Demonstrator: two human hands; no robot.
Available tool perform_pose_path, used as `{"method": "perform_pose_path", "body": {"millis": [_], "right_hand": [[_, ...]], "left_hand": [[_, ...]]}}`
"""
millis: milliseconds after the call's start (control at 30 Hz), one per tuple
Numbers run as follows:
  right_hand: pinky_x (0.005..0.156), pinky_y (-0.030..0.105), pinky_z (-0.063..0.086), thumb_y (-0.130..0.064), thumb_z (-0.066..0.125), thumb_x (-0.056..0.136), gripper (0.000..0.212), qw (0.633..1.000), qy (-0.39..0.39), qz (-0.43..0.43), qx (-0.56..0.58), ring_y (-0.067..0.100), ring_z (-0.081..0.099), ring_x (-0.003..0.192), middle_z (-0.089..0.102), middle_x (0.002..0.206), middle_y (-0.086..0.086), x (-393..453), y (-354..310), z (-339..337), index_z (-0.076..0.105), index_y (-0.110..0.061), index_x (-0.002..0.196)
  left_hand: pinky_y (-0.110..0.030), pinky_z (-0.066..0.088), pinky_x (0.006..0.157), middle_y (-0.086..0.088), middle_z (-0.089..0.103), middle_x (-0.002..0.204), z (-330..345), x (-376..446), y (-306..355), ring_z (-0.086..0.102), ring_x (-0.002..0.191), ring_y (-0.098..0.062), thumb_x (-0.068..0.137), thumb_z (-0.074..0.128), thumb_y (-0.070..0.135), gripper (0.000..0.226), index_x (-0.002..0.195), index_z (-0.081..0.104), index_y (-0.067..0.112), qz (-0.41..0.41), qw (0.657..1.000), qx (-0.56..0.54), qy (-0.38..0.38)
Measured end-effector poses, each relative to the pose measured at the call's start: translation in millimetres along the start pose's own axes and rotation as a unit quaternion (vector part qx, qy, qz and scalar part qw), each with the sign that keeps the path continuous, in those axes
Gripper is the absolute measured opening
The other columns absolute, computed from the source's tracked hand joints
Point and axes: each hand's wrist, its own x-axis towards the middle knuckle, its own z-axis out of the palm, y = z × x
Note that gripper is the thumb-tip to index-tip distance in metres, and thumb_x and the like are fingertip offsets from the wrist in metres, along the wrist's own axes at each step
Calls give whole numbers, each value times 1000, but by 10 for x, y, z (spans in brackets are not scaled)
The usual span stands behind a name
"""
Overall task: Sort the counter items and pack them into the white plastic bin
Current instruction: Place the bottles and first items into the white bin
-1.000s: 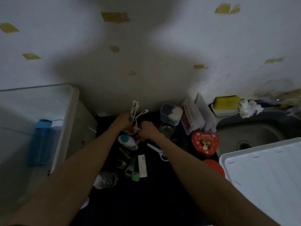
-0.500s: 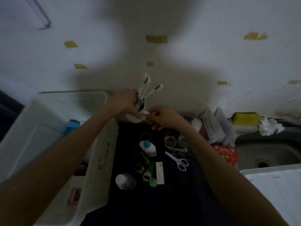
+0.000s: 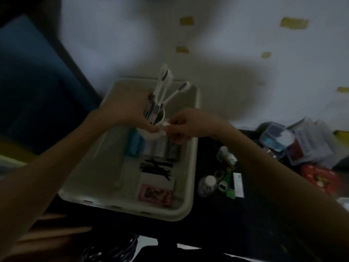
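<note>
We hold a white mug (image 3: 153, 132) of toothbrushes (image 3: 164, 86) over the upper half of the white plastic bin (image 3: 189, 186), at centre frame: our left hand (image 3: 128, 110) wraps its fingers round the mug's body while our right hand (image 3: 188, 123) pinches the handle, a two-handed hold that seems meant to keep the tall brushes upright as the mug goes in. Below the mug, the bin already holds a blue container (image 3: 134, 144), a dark box (image 3: 173, 151), black hairpins (image 3: 155, 168) and a pink packet (image 3: 155, 193), laid in rows as if grouped by kind. To the right of the bin, on the dark counter (image 3: 217, 224), wait a small white bottle (image 3: 206, 185), green clips (image 3: 226, 186) and a clear tub (image 3: 276, 138) near the right edge. A pale wall with yellow tape patches (image 3: 293, 24) fills the top of the frame; the light is dim and the picture blurred.
</note>
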Motion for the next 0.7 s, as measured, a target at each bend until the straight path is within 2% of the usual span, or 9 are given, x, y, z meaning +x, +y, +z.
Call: {"method": "perform_pose_path", "body": {"millis": [67, 200, 267, 367, 433, 500, 567, 633, 700], "right_hand": [[54, 10, 45, -46, 53, 97, 35, 998, -30, 5, -59, -4, 62, 54, 66, 62, -14, 205, -72, 293, 73, -19, 84], [58, 19, 47, -35, 51, 100, 33, 988, -119, 50, -82, -3, 54, 48, 62, 63, -10, 495, -129, 831, 69, -22, 75], [69, 28, 52, -33, 52, 99, 27, 979, -170, 94, -59, 4, 60, 62, 70, 81, -2, 595, -125, 1087, 71, -20, 84], [66, 24, 51, -25, 50, 101, 26, 958, -217, 183, 50, 11, 64, 77, 70, 115, 12, 691, -131, 1421, 65, -6, 113], [66, 24, 51, -22, 48, 102, 23, 945, -249, 207, 43, 16, 64, 83, 66, 124, 14, 705, -179, 1581, 58, -7, 116], [70, 28, 54, -20, 46, 102, 27, 936, -288, 200, -1, 19, 63, 81, 64, 125, 17, 716, -207, 1681, 56, -2, 120], [67, 28, 55, -17, 44, 103, 31, 917, -353, 184, -40, 16, 63, 73, 66, 115, 15, 677, -239, 1708, 56, 1, 125], [65, 24, 55, -15, 43, 103, 30, 903, -387, 182, -37, 10, 63, 69, 66, 106, 12, 620, -291, 1644, 58, 0, 125], [67, 22, 55, -12, 42, 103, 31, 908, -380, 177, -20, 5, 66, 68, 69, 103, 10, 592, -337, 1471, 60, 3, 124]], "left_hand": [[-33, 52, 82, 6, 61, 107, 306, -111, -270, 58, 92, -14, 58, 85, 57, 77, 118, 52, 23, -7, 998, -44, -35], [-29, 46, 67, 5, 62, 110, 895, -225, -682, 57, 87, -12, 54, 89, 47, 79, 116, 46, 23, 24, 992, -86, -88], [-27, 43, 68, 5, 61, 115, 1161, -236, -874, 56, 92, -11, 54, 91, 41, 85, 123, 44, 22, 23, 989, -99, -110], [-33, 50, 79, 6, 58, 120, 1484, -204, -1042, 58, 100, -15, 55, 91, 39, 91, 129, 42, 22, 22, 984, -77, -161], [-35, 52, 83, 0, 59, 121, 1624, -166, -1117, 59, 99, -19, 55, 90, 38, 84, 124, 46, 21, 32, 978, -43, -201], [-34, 49, 79, -4, 52, 123, 1766, -111, -1208, 56, 98, -21, 57, 90, 37, 84, 125, 44, 22, 7, 969, -39, -243], [-35, 48, 78, -8, 45, 125, 1929, -62, -1369, 55, 101, -27, 58, 85, 42, 87, 130, 39, 28, -32, 963, -56, -262], [-38, 56, 79, -9, 56, 116, 2077, -35, -1438, 61, 94, -27, 67, 77, 46, 70, 128, 48, 28, -50, 955, -101, -276], [-38, 60, 78, -2, 68, 95, 2236, -22, -1413, 67, 79, -19, 78, 72, 41, 41, 114, 63, 25, -122, 946, -195, -230]]}}
